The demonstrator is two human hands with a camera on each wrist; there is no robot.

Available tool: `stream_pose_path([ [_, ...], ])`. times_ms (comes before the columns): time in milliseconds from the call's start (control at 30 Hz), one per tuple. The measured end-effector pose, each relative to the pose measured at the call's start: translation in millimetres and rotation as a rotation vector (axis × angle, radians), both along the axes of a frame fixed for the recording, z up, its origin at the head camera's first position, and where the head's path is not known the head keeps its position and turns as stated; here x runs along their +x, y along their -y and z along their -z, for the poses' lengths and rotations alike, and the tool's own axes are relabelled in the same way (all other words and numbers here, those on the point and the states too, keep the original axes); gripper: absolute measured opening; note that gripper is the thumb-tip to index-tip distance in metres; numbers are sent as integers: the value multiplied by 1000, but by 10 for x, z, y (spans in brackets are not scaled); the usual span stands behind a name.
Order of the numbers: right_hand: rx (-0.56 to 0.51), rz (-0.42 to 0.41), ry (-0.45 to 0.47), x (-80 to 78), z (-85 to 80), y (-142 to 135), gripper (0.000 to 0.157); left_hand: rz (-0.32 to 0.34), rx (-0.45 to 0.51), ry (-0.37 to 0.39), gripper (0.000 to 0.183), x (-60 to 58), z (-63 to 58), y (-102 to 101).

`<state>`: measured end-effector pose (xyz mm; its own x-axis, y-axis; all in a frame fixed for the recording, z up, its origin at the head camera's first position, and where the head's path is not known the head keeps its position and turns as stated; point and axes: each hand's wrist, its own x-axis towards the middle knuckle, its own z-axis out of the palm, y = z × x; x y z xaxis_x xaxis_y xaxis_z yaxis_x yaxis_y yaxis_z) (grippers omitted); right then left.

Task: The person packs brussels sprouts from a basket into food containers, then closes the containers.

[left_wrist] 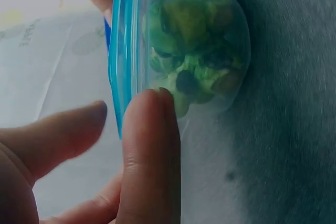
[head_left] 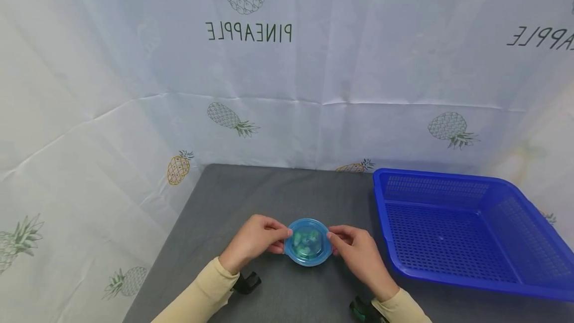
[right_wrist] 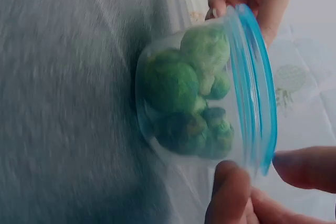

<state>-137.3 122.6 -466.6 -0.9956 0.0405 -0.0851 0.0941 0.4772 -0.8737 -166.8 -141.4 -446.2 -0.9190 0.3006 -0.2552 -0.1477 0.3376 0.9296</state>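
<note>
A round food container (right_wrist: pixel 199 103) with see-through walls sits upright on the grey table, with a translucent blue lid (head_left: pixel 307 242) on top. Through its wall show several round green pieces (right_wrist: pixel 170 87) that look like Brussels sprouts. My left hand (head_left: pixel 260 241) holds the container's left side, thumb by the lid's rim and index finger (left_wrist: pixel 149 145) against the wall just under it. Opposite, my right hand (head_left: pixel 358 257) grips the right side; its thumb (right_wrist: pixel 304 167) is at the lid's edge and its curled fingers lie below the rim.
A large blue plastic basket (head_left: pixel 437 278) with perforated walls stands to the right of my right hand. Behind the grey table (head_left: pixel 269 188) hangs a pale curtain (head_left: pixel 314 64) printed with pineapples. Black wrist straps show at both cuffs.
</note>
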Motion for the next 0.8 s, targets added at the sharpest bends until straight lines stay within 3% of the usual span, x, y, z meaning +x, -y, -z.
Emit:
stream_pose_path([
  [200, -124, 15, 62, -90, 32, 40, 22, -5, 24, 30, 25, -114, 18, 6],
  [467, -173, 62, 28, -222, 39, 44, 27, -23, 60, 41, 25, -342, 49, -9],
  [800, -175, 72, 4, -300, 81, 66, 30, -26, 40, 51, 29, -416, 79, 8],
])
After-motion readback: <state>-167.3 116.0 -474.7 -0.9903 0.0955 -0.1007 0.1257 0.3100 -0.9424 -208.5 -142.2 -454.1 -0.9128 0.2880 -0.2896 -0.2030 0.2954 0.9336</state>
